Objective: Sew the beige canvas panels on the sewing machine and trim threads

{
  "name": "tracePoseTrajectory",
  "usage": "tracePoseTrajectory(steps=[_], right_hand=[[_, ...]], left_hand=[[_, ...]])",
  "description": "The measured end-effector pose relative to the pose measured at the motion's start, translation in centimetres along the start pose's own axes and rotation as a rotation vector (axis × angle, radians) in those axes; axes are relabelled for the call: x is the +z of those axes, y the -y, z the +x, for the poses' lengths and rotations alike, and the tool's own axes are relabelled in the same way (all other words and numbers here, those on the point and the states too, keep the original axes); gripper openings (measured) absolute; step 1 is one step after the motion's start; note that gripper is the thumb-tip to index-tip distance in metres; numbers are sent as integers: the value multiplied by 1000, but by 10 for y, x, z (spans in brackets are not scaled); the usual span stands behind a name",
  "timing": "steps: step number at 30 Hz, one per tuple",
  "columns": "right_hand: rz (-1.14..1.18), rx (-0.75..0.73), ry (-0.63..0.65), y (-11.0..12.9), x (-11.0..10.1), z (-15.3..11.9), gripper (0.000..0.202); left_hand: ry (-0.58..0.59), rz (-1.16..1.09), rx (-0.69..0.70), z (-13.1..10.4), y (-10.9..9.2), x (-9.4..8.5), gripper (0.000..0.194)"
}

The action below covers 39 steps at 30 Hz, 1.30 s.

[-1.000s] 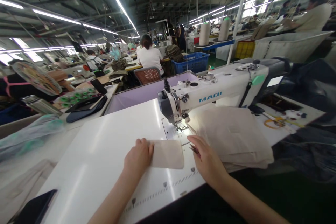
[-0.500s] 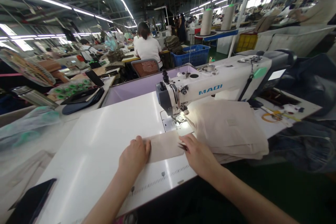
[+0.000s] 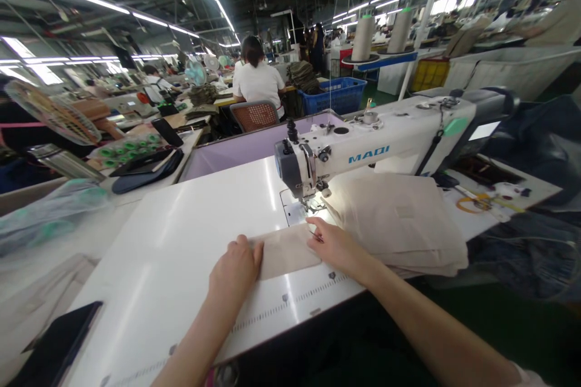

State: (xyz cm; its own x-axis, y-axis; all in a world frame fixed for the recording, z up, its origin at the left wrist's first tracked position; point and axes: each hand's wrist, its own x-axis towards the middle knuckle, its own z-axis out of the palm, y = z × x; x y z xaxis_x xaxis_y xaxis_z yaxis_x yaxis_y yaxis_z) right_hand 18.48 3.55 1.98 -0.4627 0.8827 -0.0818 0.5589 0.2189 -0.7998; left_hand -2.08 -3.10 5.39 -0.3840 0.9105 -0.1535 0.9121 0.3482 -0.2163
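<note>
A flat beige fabric piece (image 3: 288, 250) lies on the white table in front of the sewing machine (image 3: 363, 145). At its left end, my left hand (image 3: 236, 263) is closed on the edge with curled fingers. My right hand (image 3: 333, 245) is at the fabric's right end, just in front of the needle area, closed around small dark thread snips (image 3: 316, 236). Only their thin points show; the palm hides the remainder. Beside that hand, a folded stack of beige fabric (image 3: 403, 224) rests under the machine arm.
A phone (image 3: 61, 344) lies at the table's lower left. Orange-handled scissors (image 3: 474, 202) are right of the stack. Left, a fan (image 3: 52, 112), a steel flask (image 3: 66, 160) and green-ended spools (image 3: 124, 151) stand on a side table. A co-worker (image 3: 258, 78) sits ahead, back turned.
My right hand has moved up and slightly left towards the needle area, with the snips turned and less visible. My left hand stays on the fabric. The view has shifted slightly.
</note>
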Motion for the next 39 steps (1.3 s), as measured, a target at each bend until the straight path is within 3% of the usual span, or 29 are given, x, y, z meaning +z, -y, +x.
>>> tracePoseTrajectory(steps=[10, 22, 33, 39], right_hand=[[8, 47, 57, 0, -10, 0, 61], [40, 55, 128, -1, -10, -3, 64], [-136, -5, 128, 9, -11, -10, 71], [-296, -35, 92, 11, -9, -17, 64]], left_hand=[[21, -70, 9, 2, 5, 2, 55], [-3, -142, 23, 1, 13, 10, 52], [-5, -148, 52, 0, 12, 9, 60], [-13, -171, 49, 1, 14, 12, 59]])
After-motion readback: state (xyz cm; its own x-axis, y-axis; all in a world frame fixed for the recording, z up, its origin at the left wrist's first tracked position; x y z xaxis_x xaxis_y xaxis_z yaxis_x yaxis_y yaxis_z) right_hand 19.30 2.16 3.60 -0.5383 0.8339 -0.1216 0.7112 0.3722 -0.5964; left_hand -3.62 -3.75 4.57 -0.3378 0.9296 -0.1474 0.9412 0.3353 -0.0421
